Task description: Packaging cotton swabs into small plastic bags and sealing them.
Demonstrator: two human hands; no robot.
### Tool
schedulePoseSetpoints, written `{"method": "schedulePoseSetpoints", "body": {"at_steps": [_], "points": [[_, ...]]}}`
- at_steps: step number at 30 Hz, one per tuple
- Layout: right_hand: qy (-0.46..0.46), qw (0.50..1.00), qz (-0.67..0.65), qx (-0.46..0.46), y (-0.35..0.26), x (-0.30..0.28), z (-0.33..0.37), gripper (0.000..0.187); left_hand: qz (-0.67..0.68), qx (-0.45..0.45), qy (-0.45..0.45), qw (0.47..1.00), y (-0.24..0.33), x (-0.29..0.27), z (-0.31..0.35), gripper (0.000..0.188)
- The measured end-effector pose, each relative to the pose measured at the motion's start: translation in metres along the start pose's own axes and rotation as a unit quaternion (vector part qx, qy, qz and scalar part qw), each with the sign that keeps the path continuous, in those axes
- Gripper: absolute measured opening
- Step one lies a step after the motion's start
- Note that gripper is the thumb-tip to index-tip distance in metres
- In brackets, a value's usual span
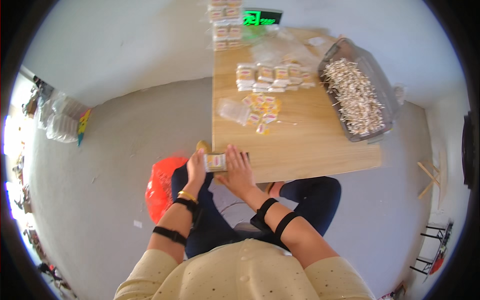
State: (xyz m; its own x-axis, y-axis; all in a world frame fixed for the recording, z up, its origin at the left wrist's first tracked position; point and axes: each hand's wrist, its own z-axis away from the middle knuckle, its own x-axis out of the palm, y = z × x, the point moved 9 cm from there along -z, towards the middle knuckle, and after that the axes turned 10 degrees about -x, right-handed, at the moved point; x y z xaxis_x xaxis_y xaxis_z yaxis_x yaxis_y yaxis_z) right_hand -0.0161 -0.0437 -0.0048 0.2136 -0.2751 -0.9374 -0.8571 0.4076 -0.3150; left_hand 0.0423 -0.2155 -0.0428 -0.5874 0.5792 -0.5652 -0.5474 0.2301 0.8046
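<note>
At the near left corner of the table, a small clear-wrapped pack of cotton swabs (215,162) with a printed label lies between my hands. My left hand (196,167) grips its left end. My right hand (239,171) rests on the right end with fingers stretched flat. A dark object (246,155) shows partly beside those fingers; its kind is hidden. Just beyond my left hand is a tan rounded thing (203,146). Farther up the table lie scattered yellow-and-white labels (262,110) and a stack of clear bags (234,111).
Wrapped swab packs (272,75) stand in rows toward the back, with more stacked packs (227,30) at the far left corner. A grey bin (367,62) of loose cotton swabs occupies the right side. A red plastic bag (162,187) sits on the floor by my left leg.
</note>
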Motion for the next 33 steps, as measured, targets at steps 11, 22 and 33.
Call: {"method": "schedulePoseSetpoints", "body": {"at_steps": [11, 22, 33], "points": [[0.129, 0.956, 0.009, 0.262, 0.239, -0.11, 0.015, 0.034, -0.03, 0.176, 0.053, 0.982, 0.111, -0.011, 0.049, 0.019], [0.204, 0.959, -0.009, 0.197, 0.248, -0.148, 0.071, 0.019, -0.218, 0.417, -0.204, 0.858, 0.214, 0.175, 0.125, 0.067], [-0.045, 0.858, 0.428, 0.28, 0.426, -0.227, 0.106, 0.021, -0.312, 0.413, -0.227, 0.825, 0.197, 0.206, 0.116, 0.07]]}}
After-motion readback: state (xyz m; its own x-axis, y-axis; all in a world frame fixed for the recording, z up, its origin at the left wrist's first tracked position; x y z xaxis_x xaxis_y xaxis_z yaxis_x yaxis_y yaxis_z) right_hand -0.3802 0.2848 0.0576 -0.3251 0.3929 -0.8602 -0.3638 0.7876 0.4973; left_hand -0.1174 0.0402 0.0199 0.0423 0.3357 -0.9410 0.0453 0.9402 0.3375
